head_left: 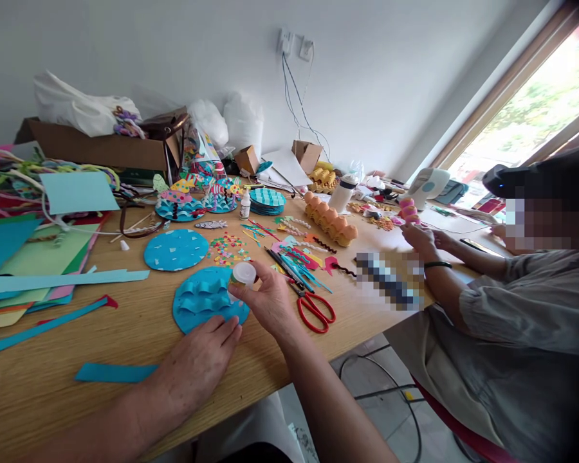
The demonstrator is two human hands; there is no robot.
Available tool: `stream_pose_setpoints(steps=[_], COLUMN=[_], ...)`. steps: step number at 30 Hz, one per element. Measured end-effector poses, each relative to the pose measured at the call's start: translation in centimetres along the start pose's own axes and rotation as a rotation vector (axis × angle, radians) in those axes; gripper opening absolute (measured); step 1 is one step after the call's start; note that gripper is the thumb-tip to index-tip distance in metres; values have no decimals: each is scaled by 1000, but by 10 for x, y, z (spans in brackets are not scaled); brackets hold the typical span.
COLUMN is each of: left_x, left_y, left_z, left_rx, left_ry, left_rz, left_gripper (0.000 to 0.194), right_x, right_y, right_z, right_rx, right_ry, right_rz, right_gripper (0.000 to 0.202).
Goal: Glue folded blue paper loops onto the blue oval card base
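From here, in the head view, the right hand (271, 297) has thumb and fingers closed around a small bottle (244, 275), over the right side of a blue disc (186, 315) on the wooden table (251, 399). The left hand (200, 357) rests on the disc's near edge, fingers stretched out flat. 2 wavy strips (203, 298) rise from the disc; red-handled scissors (317, 313) lie to its right.

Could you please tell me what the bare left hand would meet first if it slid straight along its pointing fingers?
Most likely the bare right hand, which holds a small bottle with a round white end, though the left hand may pass beneath, depth being unclear.
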State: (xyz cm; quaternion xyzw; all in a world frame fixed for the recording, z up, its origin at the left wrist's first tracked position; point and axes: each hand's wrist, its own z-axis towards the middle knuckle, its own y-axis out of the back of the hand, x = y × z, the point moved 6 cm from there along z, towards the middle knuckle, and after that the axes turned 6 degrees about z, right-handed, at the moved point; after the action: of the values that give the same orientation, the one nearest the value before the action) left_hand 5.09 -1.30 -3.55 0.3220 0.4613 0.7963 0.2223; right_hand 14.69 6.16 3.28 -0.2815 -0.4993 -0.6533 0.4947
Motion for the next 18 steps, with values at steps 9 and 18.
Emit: stream_pose_setpoints(steps=[9,18], left_x=[0,4], left_y=[-3,-3], left_z=[-1,0], left_rx=[97,156], left_ry=[10,40], left_rz=[-74,-175], left_gripper=[40,44], right_x=[4,-2], right_y=[1,0], right_z=[-1,-1], right_rx=[-6,-22], right_ry=[-12,-1], right_rz=[-8,11], right_gripper=[14,15])
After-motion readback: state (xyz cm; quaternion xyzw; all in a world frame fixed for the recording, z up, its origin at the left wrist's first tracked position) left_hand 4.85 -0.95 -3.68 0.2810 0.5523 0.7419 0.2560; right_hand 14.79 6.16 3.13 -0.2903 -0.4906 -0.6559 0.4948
